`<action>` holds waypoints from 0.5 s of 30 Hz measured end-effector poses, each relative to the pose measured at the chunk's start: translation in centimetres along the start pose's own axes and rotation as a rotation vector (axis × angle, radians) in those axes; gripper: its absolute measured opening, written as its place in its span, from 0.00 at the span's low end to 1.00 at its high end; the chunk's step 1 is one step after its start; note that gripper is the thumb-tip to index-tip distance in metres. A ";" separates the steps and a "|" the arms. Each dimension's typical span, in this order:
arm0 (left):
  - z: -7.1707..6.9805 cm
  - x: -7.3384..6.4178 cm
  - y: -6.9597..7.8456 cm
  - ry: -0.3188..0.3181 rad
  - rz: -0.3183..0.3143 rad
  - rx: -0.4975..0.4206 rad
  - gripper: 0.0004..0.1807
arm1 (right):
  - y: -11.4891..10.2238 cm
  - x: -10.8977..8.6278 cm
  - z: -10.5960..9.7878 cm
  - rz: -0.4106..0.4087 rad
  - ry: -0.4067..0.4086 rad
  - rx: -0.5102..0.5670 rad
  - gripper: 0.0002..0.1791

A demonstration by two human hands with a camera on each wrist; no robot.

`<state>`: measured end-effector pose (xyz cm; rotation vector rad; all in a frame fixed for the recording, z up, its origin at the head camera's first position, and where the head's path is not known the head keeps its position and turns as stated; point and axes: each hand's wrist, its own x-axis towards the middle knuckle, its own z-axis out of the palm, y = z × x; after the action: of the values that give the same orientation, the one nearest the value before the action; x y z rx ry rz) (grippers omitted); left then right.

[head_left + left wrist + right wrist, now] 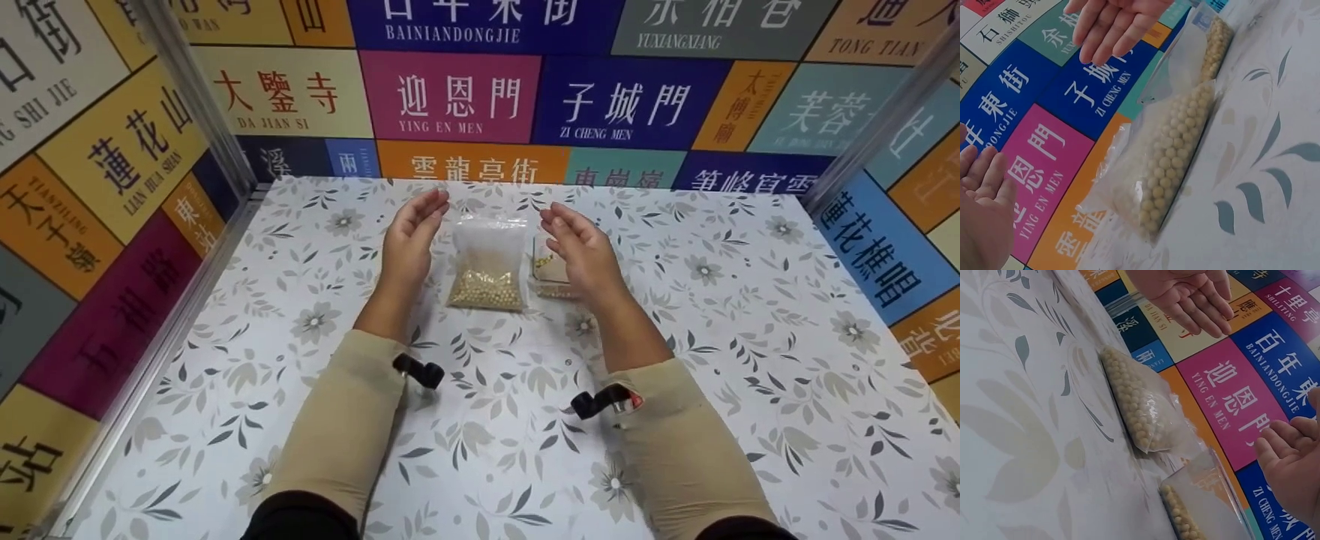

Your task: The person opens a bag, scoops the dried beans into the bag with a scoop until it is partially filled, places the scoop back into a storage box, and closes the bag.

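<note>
A clear plastic bag [486, 289] stands on the table, with round, pale yellow beans like soybeans filling its lower part. Just left of it my left hand [411, 238] is raised, palm inward, touching nothing. On the other side my right hand [586, 251] faces it, fingers slightly bent and holding nothing. Behind that hand is a clear square-edged container [543, 289], partly hidden, with similar beans in its bottom. Both wrist views show the bag [1171, 152] and the container [1182, 517] side by side, the hands apart from them.
A white tablecloth [480, 420] with grey leaves and flowers covers the table. Coloured panels with lettering [461, 97] form walls behind and at both sides. Metal corner posts [202, 105] stand at the back. Small black cameras [600, 401] sit on both wrists.
</note>
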<state>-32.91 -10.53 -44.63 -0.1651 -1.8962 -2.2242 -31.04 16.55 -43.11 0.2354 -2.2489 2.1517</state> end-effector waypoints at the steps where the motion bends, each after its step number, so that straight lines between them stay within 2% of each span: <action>1: 0.2 0.1 0.1 0.003 -0.006 0.005 0.22 | -0.1 0.0 -0.4 -0.003 0.008 -0.007 0.29; 7: 1.5 -0.1 0.6 0.020 0.007 0.025 0.22 | -0.4 -0.5 -2.9 0.014 0.071 -0.051 0.29; 11: 2.8 -0.1 0.8 -0.007 0.037 0.028 0.22 | -0.6 -1.0 -4.6 0.014 0.112 -0.066 0.30; 15: 4.2 -0.3 0.7 -0.031 0.048 0.006 0.22 | -0.7 -1.5 -6.2 -0.005 0.119 -0.055 0.31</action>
<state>-32.65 -6.46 -43.32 -0.2432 -1.8940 -2.1967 -30.07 22.85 -42.31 0.1081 -2.2360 2.0391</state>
